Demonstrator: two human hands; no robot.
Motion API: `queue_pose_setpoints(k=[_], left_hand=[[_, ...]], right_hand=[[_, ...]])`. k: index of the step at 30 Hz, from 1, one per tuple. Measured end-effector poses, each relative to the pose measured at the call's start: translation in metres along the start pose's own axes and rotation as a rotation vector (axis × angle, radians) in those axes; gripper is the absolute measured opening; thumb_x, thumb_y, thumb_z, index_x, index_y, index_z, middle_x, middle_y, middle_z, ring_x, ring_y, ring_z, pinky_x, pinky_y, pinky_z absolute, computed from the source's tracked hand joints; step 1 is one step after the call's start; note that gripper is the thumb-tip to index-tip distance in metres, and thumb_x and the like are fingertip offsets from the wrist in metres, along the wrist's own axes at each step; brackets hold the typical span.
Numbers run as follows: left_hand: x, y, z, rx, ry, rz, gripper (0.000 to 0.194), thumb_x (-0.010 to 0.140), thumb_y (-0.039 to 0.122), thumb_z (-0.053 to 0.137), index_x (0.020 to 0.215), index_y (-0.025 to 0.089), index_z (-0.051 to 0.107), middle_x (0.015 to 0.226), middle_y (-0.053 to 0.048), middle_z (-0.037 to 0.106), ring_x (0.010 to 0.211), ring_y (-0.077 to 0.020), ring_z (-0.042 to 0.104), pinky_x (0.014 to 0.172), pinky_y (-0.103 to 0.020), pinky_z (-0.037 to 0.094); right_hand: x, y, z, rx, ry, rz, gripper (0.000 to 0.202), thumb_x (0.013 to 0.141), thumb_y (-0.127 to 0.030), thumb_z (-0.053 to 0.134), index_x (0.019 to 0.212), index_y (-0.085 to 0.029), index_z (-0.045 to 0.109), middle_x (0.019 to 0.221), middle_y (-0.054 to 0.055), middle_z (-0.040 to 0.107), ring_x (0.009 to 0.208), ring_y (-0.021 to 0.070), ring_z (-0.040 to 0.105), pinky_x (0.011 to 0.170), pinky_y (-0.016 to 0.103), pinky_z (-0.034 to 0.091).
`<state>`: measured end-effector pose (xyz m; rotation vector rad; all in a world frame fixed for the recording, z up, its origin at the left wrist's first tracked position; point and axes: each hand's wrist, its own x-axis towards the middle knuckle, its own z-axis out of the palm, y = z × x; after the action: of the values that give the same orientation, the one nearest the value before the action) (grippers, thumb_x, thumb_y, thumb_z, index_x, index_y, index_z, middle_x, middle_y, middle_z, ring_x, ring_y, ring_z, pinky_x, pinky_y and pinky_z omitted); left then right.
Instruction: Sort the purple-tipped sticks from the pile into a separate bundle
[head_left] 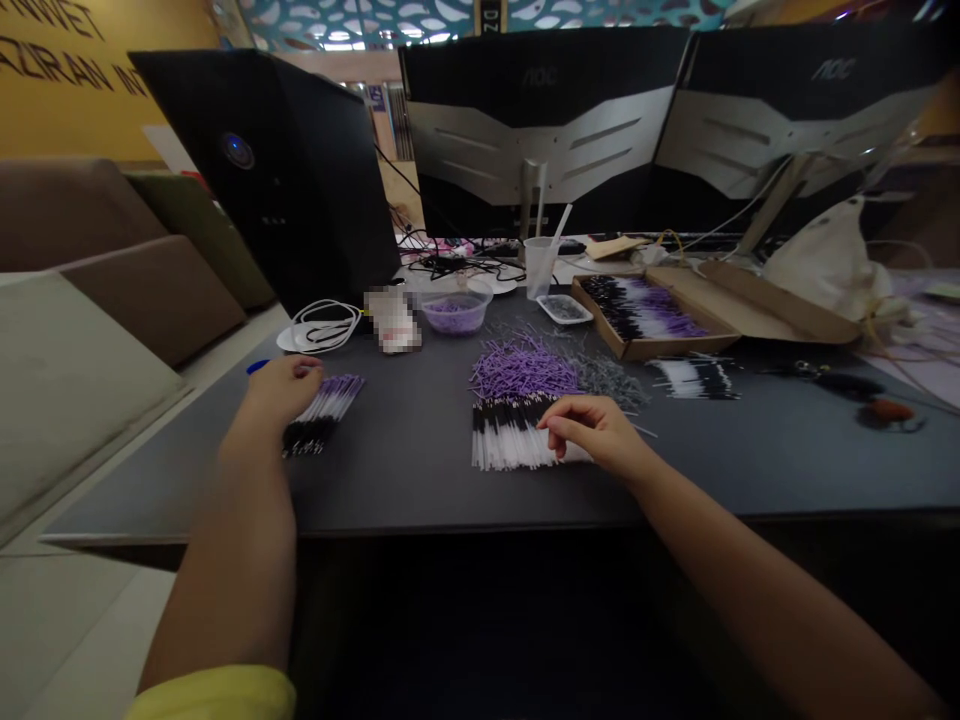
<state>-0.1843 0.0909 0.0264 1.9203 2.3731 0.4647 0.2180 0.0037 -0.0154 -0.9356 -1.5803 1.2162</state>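
Note:
My left hand (281,388) is at the upper left of a row of purple, white and black sticks (324,418); its fingers are curled together and what they hold, if anything, is too small to name. My right hand (589,430) rests over the right end of a row of clear sticks with black ends (506,435), thumb and fingers bent close together. Whether a stick is between them cannot be seen. Behind that row lies a heap of purple pieces (521,368), with grey pieces (611,380) beside it.
An open cardboard box (637,348) of sticks stands back right. A bowl of purple pieces (454,312), a plastic cup (538,268) and a small tray (565,310) stand behind the heap. Monitors (544,130) and a black computer case (277,170) line the back.

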Motion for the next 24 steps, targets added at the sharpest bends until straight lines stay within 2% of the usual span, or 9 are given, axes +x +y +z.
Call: queue_pose_setpoints(k=[4, 7, 9, 12, 13, 16, 19, 24], left_hand=[[-0.021, 0.025, -0.002, -0.079, 0.009, 0.162, 0.037, 0.087, 0.039, 0.044, 0.114, 0.017, 0.059, 0.093, -0.001, 0.066, 0.081, -0.0163, 0.056, 0.070, -0.025, 0.041], [-0.044, 0.057, -0.001, -0.127, -0.104, 0.295, 0.038, 0.088, 0.043, 0.044, 0.113, 0.020, 0.060, 0.097, -0.004, 0.067, 0.082, -0.0173, 0.058, 0.072, -0.027, 0.044], [-0.062, 0.081, 0.004, -0.139, -0.232, 0.423, 0.038, 0.087, 0.044, 0.045, 0.111, 0.020, 0.061, 0.098, -0.003, 0.067, 0.085, -0.0179, 0.059, 0.075, -0.028, 0.045], [-0.086, 0.110, 0.017, -0.138, -0.400, 0.569, 0.032, 0.086, 0.046, 0.046, 0.099, 0.023, 0.065, 0.088, -0.001, 0.067, 0.077, -0.0155, 0.060, 0.070, -0.026, 0.045], [-0.092, 0.117, 0.023, -0.110, -0.420, 0.586, 0.032, 0.087, 0.047, 0.045, 0.094, 0.022, 0.065, 0.085, -0.002, 0.066, 0.075, -0.0160, 0.060, 0.067, -0.027, 0.044], [-0.104, 0.129, 0.041, 0.023, -0.362, 0.572, 0.034, 0.086, 0.050, 0.043, 0.083, 0.020, 0.060, 0.086, -0.005, 0.064, 0.075, -0.0195, 0.059, 0.065, -0.030, 0.043], [-0.111, 0.133, 0.054, 0.119, -0.302, 0.581, 0.033, 0.088, 0.049, 0.040, 0.085, 0.021, 0.055, 0.091, -0.007, 0.063, 0.080, -0.0228, 0.059, 0.067, -0.033, 0.043], [-0.117, 0.137, 0.056, 0.166, -0.301, 0.584, 0.028, 0.089, 0.041, 0.036, 0.085, 0.020, 0.054, 0.094, -0.008, 0.062, 0.084, -0.0235, 0.060, 0.068, -0.034, 0.045]], right_hand=[[0.002, -0.005, -0.008, -0.038, 0.073, -0.005, 0.024, 0.076, -0.040, 0.068, 0.076, -0.015, 0.067, 0.059, 0.001, 0.063, 0.050, 0.0112, 0.057, 0.052, 0.026, 0.049], [0.004, -0.008, -0.017, -0.112, 0.156, -0.014, 0.025, 0.077, -0.041, 0.067, 0.076, -0.016, 0.066, 0.060, 0.001, 0.063, 0.050, 0.0121, 0.058, 0.053, 0.026, 0.049], [0.005, -0.008, -0.024, -0.191, 0.215, -0.029, 0.026, 0.078, -0.041, 0.065, 0.078, -0.016, 0.065, 0.060, 0.002, 0.063, 0.051, 0.0131, 0.058, 0.053, 0.027, 0.050], [0.006, -0.004, -0.037, -0.408, 0.300, -0.062, 0.025, 0.081, -0.040, 0.061, 0.081, -0.016, 0.066, 0.064, 0.003, 0.065, 0.054, 0.0148, 0.060, 0.054, 0.028, 0.049], [0.007, -0.003, -0.042, -0.505, 0.322, -0.074, 0.024, 0.082, -0.039, 0.059, 0.082, -0.016, 0.066, 0.066, 0.004, 0.066, 0.055, 0.0153, 0.060, 0.055, 0.028, 0.048], [0.009, 0.001, -0.058, -0.815, 0.347, -0.092, 0.021, 0.084, -0.035, 0.055, 0.084, -0.018, 0.068, 0.072, 0.004, 0.069, 0.062, 0.0167, 0.061, 0.061, 0.029, 0.046], [0.011, 0.004, -0.075, -1.064, 0.277, -0.037, 0.017, 0.083, -0.030, 0.054, 0.085, -0.020, 0.068, 0.079, 0.004, 0.071, 0.068, 0.0178, 0.061, 0.065, 0.030, 0.044], [0.015, 0.010, -0.089, -1.184, 0.115, 0.041, 0.018, 0.081, -0.025, 0.052, 0.087, -0.018, 0.068, 0.090, 0.006, 0.070, 0.079, 0.0193, 0.061, 0.070, 0.029, 0.043]])
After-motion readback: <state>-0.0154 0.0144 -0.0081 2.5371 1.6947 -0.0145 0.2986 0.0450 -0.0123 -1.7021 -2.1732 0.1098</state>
